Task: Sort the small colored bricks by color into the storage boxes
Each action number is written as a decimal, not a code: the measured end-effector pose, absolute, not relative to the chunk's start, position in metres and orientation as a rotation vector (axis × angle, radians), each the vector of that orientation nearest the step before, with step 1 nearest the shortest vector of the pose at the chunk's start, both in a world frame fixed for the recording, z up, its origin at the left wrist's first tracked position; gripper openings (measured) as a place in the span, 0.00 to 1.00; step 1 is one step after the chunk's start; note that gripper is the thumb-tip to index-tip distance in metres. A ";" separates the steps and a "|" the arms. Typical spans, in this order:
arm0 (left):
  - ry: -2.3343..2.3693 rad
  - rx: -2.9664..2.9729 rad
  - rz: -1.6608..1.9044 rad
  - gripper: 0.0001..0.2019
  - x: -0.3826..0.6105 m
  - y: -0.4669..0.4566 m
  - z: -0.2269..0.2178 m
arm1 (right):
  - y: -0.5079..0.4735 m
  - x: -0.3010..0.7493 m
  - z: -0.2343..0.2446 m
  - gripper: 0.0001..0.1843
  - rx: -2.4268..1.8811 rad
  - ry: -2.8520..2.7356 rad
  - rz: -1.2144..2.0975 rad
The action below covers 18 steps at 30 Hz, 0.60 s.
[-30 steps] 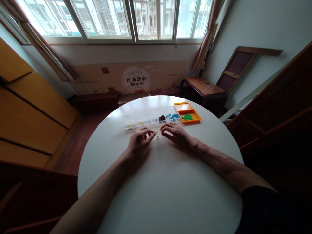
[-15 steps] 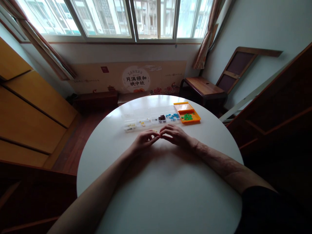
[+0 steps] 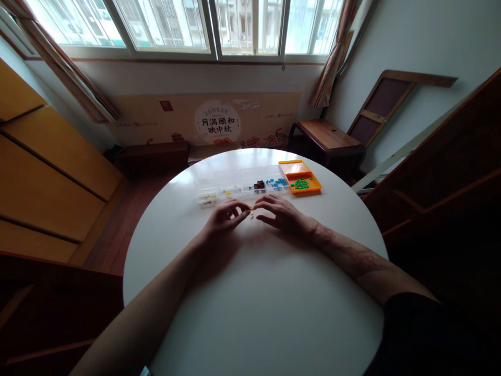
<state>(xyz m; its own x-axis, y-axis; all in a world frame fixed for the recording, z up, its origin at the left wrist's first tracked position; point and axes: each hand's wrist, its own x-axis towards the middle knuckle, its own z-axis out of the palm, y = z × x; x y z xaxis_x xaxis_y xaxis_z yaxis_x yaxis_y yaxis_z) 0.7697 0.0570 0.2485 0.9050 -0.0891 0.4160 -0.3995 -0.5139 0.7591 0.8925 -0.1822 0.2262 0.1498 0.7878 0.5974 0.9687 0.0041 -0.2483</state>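
My left hand (image 3: 227, 215) is closed in a pinch, thumb and forefinger meeting at the tips. Whatever they hold is too small to make out. Facing it, my right hand (image 3: 279, 213) has its thumb and fingers apart, with no object visible in its grasp. Small pale yellow pieces (image 3: 252, 215) show in the gap between the two hands, close to the fingertips. Just beyond the hands lies a clear compartment box (image 3: 203, 203). Its sections hold pale and yellow bits (image 3: 227, 193), dark brown pieces (image 3: 259, 185) and blue pieces (image 3: 279, 183).
An orange tray (image 3: 311, 191) with several green pieces (image 3: 301, 184) adjoins the box's right end. Everything lies on a round white table (image 3: 274, 308). A wooden chair (image 3: 326, 133) stands beyond its far right edge, and yellow cabinets (image 3: 50, 172) are at left.
My right thumb and fingers have parted and drawn away from the left fingertips. My left hand has shifted slightly left, and the pale pieces between the hands are now plainer to see.
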 end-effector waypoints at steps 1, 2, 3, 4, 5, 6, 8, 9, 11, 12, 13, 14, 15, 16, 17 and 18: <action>-0.316 2.109 0.453 0.12 0.771 0.061 0.248 | -0.182 0.893 0.225 0.15 -1.841 -1.673 -0.383; -0.271 2.134 0.509 0.12 0.772 0.066 0.248 | -0.182 0.893 0.224 0.17 -1.858 -1.670 -0.386; -0.217 2.164 0.564 0.12 0.773 0.071 0.248 | -0.183 0.893 0.223 0.17 -1.872 -1.666 -0.388; -0.145 2.190 0.619 0.12 0.774 0.077 0.248 | -0.183 0.893 0.223 0.17 -1.883 -1.664 -0.387; -0.073 2.213 0.665 0.12 0.775 0.082 0.248 | -0.184 0.893 0.223 0.16 -1.890 -1.666 -0.380; 0.002 2.246 0.708 0.12 0.775 0.088 0.248 | -0.185 0.892 0.223 0.15 -1.893 -1.671 -0.366; 0.151 2.351 0.776 0.12 0.775 0.099 0.248 | -0.186 0.892 0.224 0.15 -1.888 -1.695 -0.326; 0.224 2.408 0.796 0.12 0.775 0.104 0.249 | -0.187 0.891 0.225 0.14 -1.882 -1.712 -0.304; 0.348 2.493 0.812 0.11 0.774 0.112 0.250 | -0.187 0.892 0.225 0.14 -1.868 -1.745 -0.270; 0.393 2.522 0.811 0.10 0.774 0.115 0.250 | -0.187 0.892 0.225 0.13 -1.863 -1.752 -0.263; 0.429 2.543 0.805 0.10 0.773 0.118 0.251 | -0.187 0.892 0.225 0.13 -1.861 -1.753 -0.261; 0.457 2.562 0.795 0.10 0.773 0.120 0.251 | -0.187 0.892 0.224 0.12 -1.862 -1.750 -0.261; 0.483 2.578 0.783 0.10 0.773 0.122 0.251 | -0.187 0.893 0.224 0.11 -1.863 -1.745 -0.262; 0.510 2.593 0.770 0.10 0.773 0.123 0.251 | -0.187 0.892 0.224 0.10 -1.861 -1.739 -0.265; 0.538 2.603 0.763 0.10 0.773 0.124 0.251 | -0.187 0.892 0.224 0.09 -1.856 -1.735 -0.265; 0.564 2.608 0.759 0.10 0.773 0.125 0.251 | -0.187 0.892 0.224 0.08 -1.845 -1.731 -0.266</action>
